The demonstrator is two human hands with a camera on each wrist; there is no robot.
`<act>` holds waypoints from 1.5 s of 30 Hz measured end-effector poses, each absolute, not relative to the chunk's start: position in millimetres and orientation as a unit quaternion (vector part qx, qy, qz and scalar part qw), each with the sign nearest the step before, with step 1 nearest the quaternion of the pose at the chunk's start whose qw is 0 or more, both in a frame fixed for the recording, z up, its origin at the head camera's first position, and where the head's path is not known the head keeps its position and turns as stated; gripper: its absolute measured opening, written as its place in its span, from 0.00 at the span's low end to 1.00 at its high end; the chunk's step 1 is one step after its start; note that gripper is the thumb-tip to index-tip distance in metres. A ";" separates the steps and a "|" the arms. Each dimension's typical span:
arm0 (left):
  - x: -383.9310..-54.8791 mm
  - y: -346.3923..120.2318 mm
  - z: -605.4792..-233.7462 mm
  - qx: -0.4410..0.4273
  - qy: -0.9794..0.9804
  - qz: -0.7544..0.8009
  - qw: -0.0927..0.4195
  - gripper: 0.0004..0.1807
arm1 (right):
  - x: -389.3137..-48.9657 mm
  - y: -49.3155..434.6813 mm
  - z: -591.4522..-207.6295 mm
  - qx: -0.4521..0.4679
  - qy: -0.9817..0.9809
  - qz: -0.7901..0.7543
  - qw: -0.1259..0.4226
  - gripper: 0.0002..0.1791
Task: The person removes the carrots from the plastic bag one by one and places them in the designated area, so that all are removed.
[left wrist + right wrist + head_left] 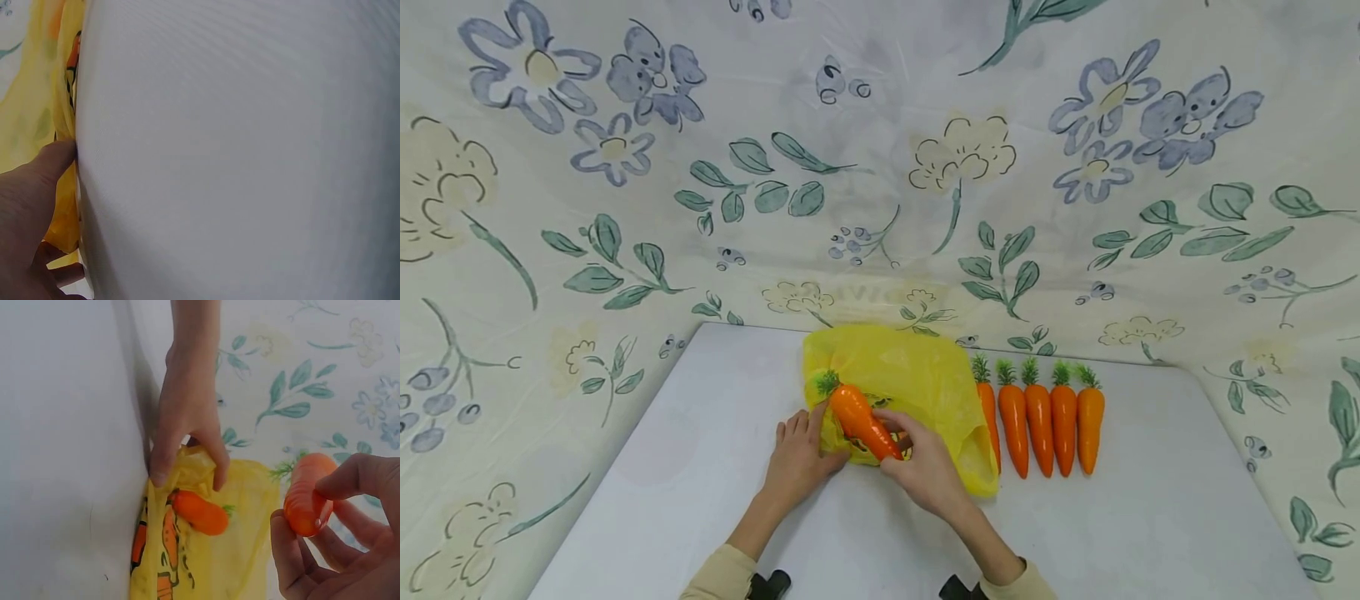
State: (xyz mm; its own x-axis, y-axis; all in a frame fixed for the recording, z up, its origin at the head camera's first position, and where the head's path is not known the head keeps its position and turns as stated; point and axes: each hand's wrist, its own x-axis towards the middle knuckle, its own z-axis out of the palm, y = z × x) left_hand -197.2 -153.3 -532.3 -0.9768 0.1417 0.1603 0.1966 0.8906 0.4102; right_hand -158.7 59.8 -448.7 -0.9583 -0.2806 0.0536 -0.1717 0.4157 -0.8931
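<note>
A yellow plastic bag (pixel 917 358) with printed orange figures lies flat at the back of the table. My left hand (pixel 801 458) pinches bunched plastic at its near left side, thumb (pixel 53 159) in front in the left wrist view. My right hand (pixel 925 467) holds a glossy artificial carrot (pixel 309 494) by its tapered end, fingertips around it, green top pointing away to the left. In the right wrist view a second carrot (pixel 201 514) lies on the bag close to the left hand (pixel 190 406); the head view shows the held carrot overlapping it.
Several more carrots (pixel 1040 429) stand in a row right of the bag, tops toward the back. The leftmost one (pixel 988 417) is partly covered by the bag's edge. The white table (pixel 1157 500) meets a flowered cloth (pixel 880 192) behind it.
</note>
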 end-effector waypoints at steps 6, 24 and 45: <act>-197.4 -152.8 -531.5 -0.089 -0.972 -0.209 0.066 0.47 | -159.5 66.9 -446.5 -0.131 0.837 -0.530 0.042 0.29; -198.0 -154.3 -533.5 -0.089 -0.973 -0.208 0.052 0.47 | -161.5 87.2 -442.0 -0.121 0.811 -0.562 0.110 0.27; -197.1 -152.7 -531.3 -0.088 -0.973 -0.204 0.062 0.49 | -172.8 148.6 -426.9 -0.056 0.772 -0.630 0.058 0.26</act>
